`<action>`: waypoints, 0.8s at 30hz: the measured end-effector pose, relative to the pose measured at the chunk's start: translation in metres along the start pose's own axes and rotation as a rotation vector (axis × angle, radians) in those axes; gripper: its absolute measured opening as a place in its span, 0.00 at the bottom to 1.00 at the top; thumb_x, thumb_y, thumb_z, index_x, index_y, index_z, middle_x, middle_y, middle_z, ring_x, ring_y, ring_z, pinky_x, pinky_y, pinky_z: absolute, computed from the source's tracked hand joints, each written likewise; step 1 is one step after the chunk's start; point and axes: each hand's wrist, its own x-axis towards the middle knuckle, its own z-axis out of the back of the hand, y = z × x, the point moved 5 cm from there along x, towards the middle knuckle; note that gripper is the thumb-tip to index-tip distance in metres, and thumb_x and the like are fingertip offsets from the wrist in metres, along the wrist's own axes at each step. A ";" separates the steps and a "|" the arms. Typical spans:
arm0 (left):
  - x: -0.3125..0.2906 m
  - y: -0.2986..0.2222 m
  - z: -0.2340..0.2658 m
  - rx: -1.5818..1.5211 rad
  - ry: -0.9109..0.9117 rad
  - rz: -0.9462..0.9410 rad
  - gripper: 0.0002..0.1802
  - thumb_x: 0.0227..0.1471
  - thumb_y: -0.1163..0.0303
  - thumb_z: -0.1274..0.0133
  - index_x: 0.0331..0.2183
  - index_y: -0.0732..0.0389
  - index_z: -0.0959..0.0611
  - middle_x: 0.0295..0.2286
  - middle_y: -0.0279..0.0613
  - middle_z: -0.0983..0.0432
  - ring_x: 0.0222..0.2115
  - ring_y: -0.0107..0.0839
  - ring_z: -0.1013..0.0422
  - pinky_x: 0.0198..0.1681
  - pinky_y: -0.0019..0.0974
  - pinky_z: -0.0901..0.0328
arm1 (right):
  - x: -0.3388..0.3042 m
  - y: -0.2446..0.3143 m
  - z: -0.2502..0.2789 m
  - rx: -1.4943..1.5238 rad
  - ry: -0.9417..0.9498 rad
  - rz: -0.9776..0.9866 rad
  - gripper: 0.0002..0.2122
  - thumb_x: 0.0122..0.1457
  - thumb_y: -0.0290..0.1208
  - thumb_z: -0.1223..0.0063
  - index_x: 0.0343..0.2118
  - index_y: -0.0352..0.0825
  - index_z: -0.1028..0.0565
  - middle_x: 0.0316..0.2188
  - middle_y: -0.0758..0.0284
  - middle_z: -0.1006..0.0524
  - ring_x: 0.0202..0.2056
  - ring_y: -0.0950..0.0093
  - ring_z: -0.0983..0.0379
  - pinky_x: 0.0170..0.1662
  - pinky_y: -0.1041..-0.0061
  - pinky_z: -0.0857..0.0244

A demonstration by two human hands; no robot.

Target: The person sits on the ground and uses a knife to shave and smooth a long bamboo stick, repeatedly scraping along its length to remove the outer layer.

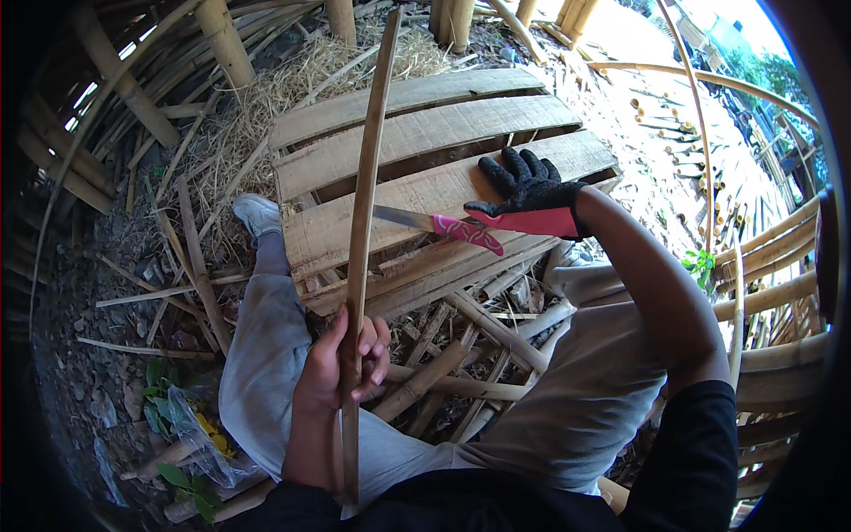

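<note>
My bare left hand [330, 365] is closed round a long, flat bamboo strip [365, 191]. The strip stands nearly upright in front of me, from my lap to past the far edge of a low slatted wooden table [417, 144]. A black and pink work glove covers my right hand [530, 197], which is open over the table's right side with its fingers spread. Just left of its thumb lies a knife [461, 234] with a pink patterned handle. Its blade points left, and the tip passes behind the bamboo strip. The gloved palm is hidden.
Cut bamboo pieces [425, 381] lie between my legs under the table's near edge. Dry straw-like shavings [239, 168] are heaped to its left and behind. Bamboo posts [223, 43] stand at the back. A clear plastic bag [199, 426] and leaves are at lower left.
</note>
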 end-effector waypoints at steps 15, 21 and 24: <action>-0.003 0.002 0.020 0.030 0.008 -0.005 0.23 0.68 0.46 0.64 0.36 0.56 0.31 0.17 0.31 0.41 0.09 0.18 0.44 0.05 0.23 0.49 | -0.042 0.090 0.025 0.127 -0.514 0.339 0.17 0.51 0.50 0.36 0.28 0.39 0.22 0.27 0.61 0.21 0.33 0.59 0.22 0.35 0.60 0.31; -0.004 0.002 0.024 -0.016 0.014 0.022 0.22 0.68 0.46 0.64 0.36 0.56 0.31 0.18 0.32 0.41 0.08 0.19 0.44 0.04 0.23 0.49 | -0.044 0.087 0.027 0.053 -0.543 0.267 0.14 0.54 0.47 0.38 0.25 0.40 0.19 0.25 0.60 0.20 0.33 0.61 0.20 0.36 0.64 0.29; -0.004 0.002 0.027 -0.061 0.033 0.005 0.22 0.68 0.47 0.65 0.35 0.56 0.31 0.18 0.32 0.41 0.08 0.19 0.44 0.04 0.23 0.50 | -0.043 0.077 0.036 0.141 -0.448 0.215 0.14 0.57 0.45 0.41 0.26 0.39 0.19 0.26 0.59 0.21 0.31 0.60 0.20 0.36 0.62 0.28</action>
